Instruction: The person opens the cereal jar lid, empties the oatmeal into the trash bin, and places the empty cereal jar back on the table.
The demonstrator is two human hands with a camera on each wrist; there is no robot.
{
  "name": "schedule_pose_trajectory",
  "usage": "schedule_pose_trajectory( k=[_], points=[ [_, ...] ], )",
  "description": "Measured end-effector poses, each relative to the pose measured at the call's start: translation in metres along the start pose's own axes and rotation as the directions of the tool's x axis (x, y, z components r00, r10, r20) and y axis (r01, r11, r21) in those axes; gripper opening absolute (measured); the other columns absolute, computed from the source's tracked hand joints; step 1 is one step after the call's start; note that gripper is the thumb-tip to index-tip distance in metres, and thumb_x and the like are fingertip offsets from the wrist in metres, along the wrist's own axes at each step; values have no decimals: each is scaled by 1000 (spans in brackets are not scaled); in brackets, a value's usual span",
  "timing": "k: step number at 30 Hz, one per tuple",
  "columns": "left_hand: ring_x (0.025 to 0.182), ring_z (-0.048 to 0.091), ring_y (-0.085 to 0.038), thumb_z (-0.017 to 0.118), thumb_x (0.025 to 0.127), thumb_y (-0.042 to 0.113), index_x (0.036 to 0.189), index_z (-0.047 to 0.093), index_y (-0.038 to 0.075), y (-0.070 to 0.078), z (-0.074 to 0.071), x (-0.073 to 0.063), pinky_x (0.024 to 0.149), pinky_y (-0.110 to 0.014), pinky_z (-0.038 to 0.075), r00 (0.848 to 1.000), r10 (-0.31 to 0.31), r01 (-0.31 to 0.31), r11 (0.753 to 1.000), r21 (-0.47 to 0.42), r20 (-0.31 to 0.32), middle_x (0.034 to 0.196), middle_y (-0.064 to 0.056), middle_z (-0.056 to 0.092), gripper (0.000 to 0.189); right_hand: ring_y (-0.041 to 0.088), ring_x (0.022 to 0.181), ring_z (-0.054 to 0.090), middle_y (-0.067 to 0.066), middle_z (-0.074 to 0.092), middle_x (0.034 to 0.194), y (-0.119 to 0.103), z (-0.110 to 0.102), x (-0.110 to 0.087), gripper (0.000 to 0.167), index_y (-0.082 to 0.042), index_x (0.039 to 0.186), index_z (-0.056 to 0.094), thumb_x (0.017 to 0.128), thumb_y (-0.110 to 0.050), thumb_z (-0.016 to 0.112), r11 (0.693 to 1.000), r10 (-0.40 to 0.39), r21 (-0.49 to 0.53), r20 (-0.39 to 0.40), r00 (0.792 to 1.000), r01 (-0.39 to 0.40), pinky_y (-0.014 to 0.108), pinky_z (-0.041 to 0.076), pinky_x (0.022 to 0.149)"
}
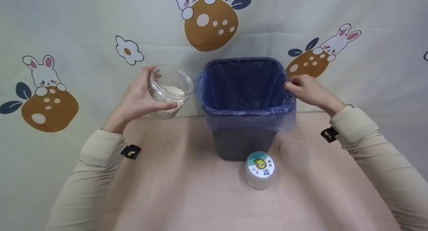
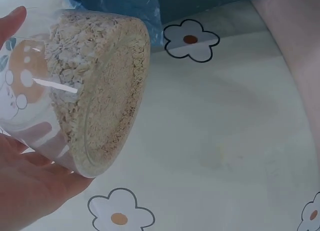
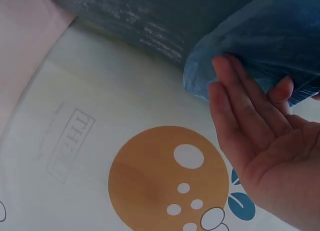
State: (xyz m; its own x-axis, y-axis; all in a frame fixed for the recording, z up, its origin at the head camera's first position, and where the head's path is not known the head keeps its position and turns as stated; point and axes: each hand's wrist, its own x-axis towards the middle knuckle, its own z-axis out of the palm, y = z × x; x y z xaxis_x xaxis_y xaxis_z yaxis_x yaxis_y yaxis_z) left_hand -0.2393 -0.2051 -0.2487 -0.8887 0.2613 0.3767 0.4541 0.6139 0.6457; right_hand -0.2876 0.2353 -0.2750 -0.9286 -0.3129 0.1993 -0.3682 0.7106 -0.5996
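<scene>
My left hand point(image 1: 130, 102) grips a clear plastic jar point(image 1: 170, 76) left of the trash bin, thumb on its near side. The jar is tilted, its mouth leaning toward the bin. Oat flakes point(image 2: 95, 76) fill its lower part, heaped against the base and wall in the left wrist view. The grey trash bin point(image 1: 241, 145) stands upright, lined with a blue plastic bag point(image 1: 242, 120) folded over its rim. At the bin's right rim, my right hand point(image 1: 311, 92) pinches the bag's edge between thumb and fingers; the other fingers lie along the outside.
In front of the bin stands a lidded clear jar point(image 1: 260, 181) with a cartoon label on top. A clear round lid point(image 1: 295, 153) lies right of it on the pink tabletop point(image 1: 187, 197). Behind hangs a cloth point(image 1: 100, 20) printed with rabbits and flowers.
</scene>
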Motion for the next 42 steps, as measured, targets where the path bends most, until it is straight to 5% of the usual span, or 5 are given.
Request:
schedule_pose_trajectory(
  k=[17,22,29,36,42],
  points=[
    [118,46,-31,92,61,20,138,36,1,18,11,45,99,-48,38,997,63,-64,998,4,52,130,-19,48,97,13,58,46,-1,46,62,-7,8,-5,32,-6,68,55,96,-21,48,981,149,139,-76,986,-138,25,40,54],
    [117,46,-28,92,60,21,137,37,2,21,16,53,99,-45,37,995,76,-78,996,33,64,128,-15,49,97,11,55,43,-2,42,60,-4,9,-5,33,-7,68,52,96,-22,49,981,123,160,-74,990,-110,23,43,55],
    [119,42,-31,91,62,21,140,33,-2,28,18,66,100,-46,37,991,66,-79,991,109,120,131,-20,45,100,12,62,51,1,52,67,0,2,-4,31,-1,78,59,98,-22,50,986,79,147,0,997,-79,22,48,59],
    [116,43,-32,88,63,21,142,33,2,39,16,77,97,-48,41,981,35,-71,981,182,192,127,-20,43,98,8,73,62,-1,62,77,8,-5,0,27,-2,85,66,97,-25,57,947,151,272,84,985,-169,24,54,66],
    [121,39,-33,87,62,16,143,31,2,41,14,83,100,-49,38,967,30,-88,971,223,253,132,-22,39,100,15,83,61,4,69,90,6,-14,3,37,1,101,71,96,-33,58,983,131,118,99,986,-143,25,50,75]
  ],
)
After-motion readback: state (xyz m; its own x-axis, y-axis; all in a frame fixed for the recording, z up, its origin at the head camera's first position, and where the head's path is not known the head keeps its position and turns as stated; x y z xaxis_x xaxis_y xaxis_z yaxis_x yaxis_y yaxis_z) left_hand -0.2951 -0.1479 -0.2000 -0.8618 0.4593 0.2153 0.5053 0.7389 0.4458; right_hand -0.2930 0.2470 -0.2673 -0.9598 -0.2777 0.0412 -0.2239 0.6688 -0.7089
